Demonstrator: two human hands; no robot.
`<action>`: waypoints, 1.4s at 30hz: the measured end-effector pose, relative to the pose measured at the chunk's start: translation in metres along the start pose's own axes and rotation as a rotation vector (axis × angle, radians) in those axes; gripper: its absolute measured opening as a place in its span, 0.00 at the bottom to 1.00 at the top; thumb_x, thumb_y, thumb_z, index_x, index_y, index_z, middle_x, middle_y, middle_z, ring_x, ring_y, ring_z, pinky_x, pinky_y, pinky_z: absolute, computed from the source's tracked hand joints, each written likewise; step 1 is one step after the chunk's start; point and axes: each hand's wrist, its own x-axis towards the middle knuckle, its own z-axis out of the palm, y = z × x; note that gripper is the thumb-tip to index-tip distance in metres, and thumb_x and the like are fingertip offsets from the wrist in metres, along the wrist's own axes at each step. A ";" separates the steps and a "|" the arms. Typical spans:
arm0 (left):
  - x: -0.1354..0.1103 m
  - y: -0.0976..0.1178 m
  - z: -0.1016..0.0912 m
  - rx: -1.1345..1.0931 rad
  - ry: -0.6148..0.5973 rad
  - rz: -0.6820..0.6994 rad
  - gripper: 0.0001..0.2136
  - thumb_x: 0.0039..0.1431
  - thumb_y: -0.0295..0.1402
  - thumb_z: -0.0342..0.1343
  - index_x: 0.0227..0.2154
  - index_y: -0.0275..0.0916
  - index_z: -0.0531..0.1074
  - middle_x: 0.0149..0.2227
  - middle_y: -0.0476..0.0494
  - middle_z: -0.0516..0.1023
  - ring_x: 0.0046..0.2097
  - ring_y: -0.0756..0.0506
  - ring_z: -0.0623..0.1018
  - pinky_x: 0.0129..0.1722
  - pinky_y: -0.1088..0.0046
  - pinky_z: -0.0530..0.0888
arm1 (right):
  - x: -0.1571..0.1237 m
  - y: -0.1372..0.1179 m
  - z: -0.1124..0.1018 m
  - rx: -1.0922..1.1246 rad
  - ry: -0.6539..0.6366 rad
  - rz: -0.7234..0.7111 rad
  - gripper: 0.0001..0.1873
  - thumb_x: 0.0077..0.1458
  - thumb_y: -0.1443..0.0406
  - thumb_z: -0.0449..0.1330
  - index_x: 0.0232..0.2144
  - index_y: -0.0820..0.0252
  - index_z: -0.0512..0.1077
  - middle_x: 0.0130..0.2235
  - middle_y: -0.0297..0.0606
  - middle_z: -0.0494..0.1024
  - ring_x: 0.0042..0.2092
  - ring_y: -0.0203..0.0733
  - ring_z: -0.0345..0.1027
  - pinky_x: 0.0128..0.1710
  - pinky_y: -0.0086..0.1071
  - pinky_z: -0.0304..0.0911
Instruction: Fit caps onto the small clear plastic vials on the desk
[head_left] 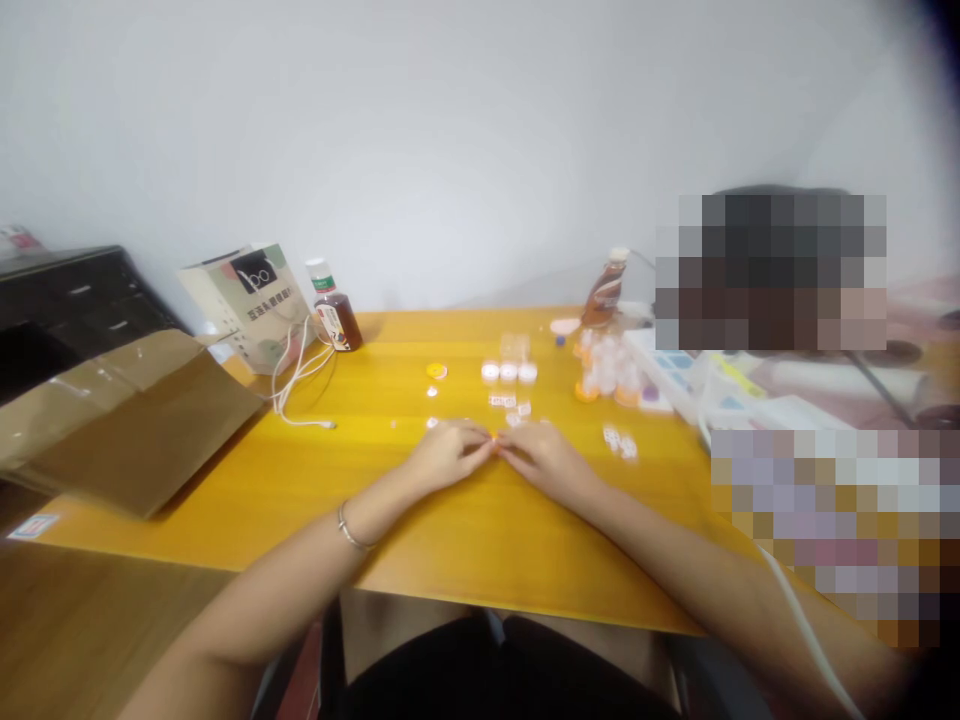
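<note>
Two hands meet at the middle of the table, and I read the step as fine fingertip work on one tiny part. Starting from the left, the left hand (442,455), with a bracelet (352,532) on its wrist, lies palm down with its fingertips drawn narrow. At its 3 o'clock they meet the fingertips of the right hand (551,460). Both pinch a small orange piece (496,438) just above the wood, though blur hides how it sits between them. In my judgement, any further handling calls for a light, steady pinch and little wrist travel, since so small a piece could slip and roll.

The yellow table (450,540) has a brown cardboard box (135,420) at 9 o'clock of the hands. At 10 stands a paper bag (251,300), with a dark bottle (337,312) just beside it and a white cable (296,385) trailing in front. A yellow cap (436,371) lies at 12, with three white caps (508,372) in a row to its right. At 2 there is a cluster of small clear bottles (607,375), and clear bits (621,440) lie at 3. Another person sits beyond them. A plain pale wall (450,130) closes the room.
</note>
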 end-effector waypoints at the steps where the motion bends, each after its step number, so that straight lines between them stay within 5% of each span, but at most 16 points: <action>1: 0.000 0.000 -0.001 0.012 -0.005 0.012 0.13 0.59 0.33 0.44 0.35 0.38 0.74 0.37 0.45 0.77 0.39 0.49 0.75 0.41 0.73 0.70 | 0.000 0.000 0.000 -0.001 0.001 0.001 0.08 0.55 0.65 0.52 0.35 0.58 0.71 0.34 0.38 0.77 0.37 0.41 0.69 0.38 0.35 0.61; 23: 0.000 0.004 -0.001 0.376 -0.124 0.170 0.13 0.60 0.33 0.42 0.34 0.34 0.71 0.33 0.40 0.73 0.36 0.46 0.73 0.39 0.67 0.67 | 0.000 -0.007 -0.003 -0.268 -0.082 -0.114 0.09 0.56 0.65 0.49 0.29 0.61 0.68 0.31 0.39 0.70 0.33 0.39 0.62 0.33 0.32 0.56; 42: 0.001 0.003 -0.006 0.266 -0.142 0.161 0.10 0.58 0.31 0.45 0.32 0.36 0.71 0.32 0.42 0.74 0.35 0.47 0.73 0.38 0.69 0.67 | 0.001 -0.008 -0.005 -0.290 -0.084 -0.144 0.10 0.55 0.65 0.49 0.28 0.61 0.68 0.29 0.39 0.68 0.30 0.38 0.60 0.31 0.32 0.54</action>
